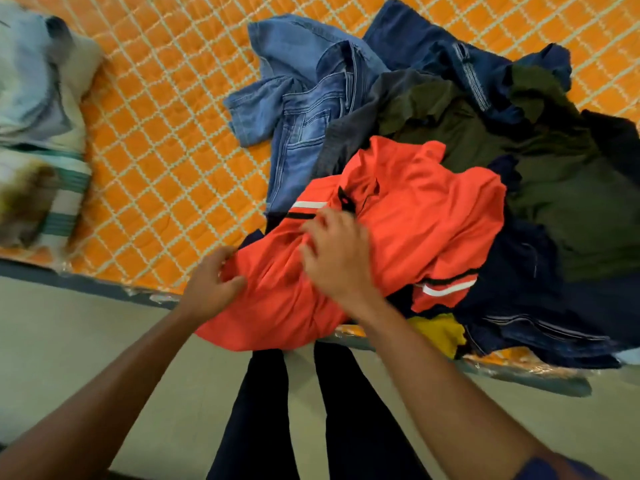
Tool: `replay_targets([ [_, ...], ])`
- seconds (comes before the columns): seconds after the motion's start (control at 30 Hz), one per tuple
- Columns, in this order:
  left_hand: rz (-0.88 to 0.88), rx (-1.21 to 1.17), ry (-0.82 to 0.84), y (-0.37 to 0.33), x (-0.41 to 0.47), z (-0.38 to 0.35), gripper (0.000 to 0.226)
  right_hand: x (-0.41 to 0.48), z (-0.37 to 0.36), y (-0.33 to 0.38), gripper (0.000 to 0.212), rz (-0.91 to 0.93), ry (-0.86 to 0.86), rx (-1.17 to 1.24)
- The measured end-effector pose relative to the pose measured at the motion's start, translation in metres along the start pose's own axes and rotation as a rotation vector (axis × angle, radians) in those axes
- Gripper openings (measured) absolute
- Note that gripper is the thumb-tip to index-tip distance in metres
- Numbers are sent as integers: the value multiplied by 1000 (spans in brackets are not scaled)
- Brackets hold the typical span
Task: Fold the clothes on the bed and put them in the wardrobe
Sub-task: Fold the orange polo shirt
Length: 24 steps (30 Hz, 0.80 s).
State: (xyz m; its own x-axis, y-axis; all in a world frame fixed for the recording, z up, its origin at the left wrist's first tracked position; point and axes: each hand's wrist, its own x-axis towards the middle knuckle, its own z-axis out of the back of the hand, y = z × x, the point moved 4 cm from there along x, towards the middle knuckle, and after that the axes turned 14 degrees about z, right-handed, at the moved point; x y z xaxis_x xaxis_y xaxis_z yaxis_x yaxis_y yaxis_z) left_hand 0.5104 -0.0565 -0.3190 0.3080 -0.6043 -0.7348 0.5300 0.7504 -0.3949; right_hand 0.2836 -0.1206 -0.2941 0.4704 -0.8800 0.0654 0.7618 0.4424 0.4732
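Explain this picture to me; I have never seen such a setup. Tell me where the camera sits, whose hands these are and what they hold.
There is no machine here: a person wears one camera on the head, looking down at their own bare hands. They stand at a bed with an orange quilted mattress. On it lies an unfolded pile: light blue jeans, dark blue jeans, an olive garment and others. On top is an orange shirt. The left hand grips its near edge, and the right hand bunches its middle.
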Motion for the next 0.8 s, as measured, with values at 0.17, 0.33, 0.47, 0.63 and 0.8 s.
replay_targets([
  [0.17,-331,196,-186,-99,25,-43,71,7,71,-105,52,-283,-80,-261],
  [0.33,-388,358,-303,-169,49,-59,46,4,98,-160,61,-577,16,-191],
  [0.47,-467,357,-71,-191,60,-67,26,0,104,-169,29,-556,-27,-69],
  [0.63,-206,-513,126,-174,49,-12,17,-21,124,-162,14,-294,-372,329],
  [0.8,-127,-892,-1,-146,39,48,20,-21,122,-138,12,-257,-475,504],
])
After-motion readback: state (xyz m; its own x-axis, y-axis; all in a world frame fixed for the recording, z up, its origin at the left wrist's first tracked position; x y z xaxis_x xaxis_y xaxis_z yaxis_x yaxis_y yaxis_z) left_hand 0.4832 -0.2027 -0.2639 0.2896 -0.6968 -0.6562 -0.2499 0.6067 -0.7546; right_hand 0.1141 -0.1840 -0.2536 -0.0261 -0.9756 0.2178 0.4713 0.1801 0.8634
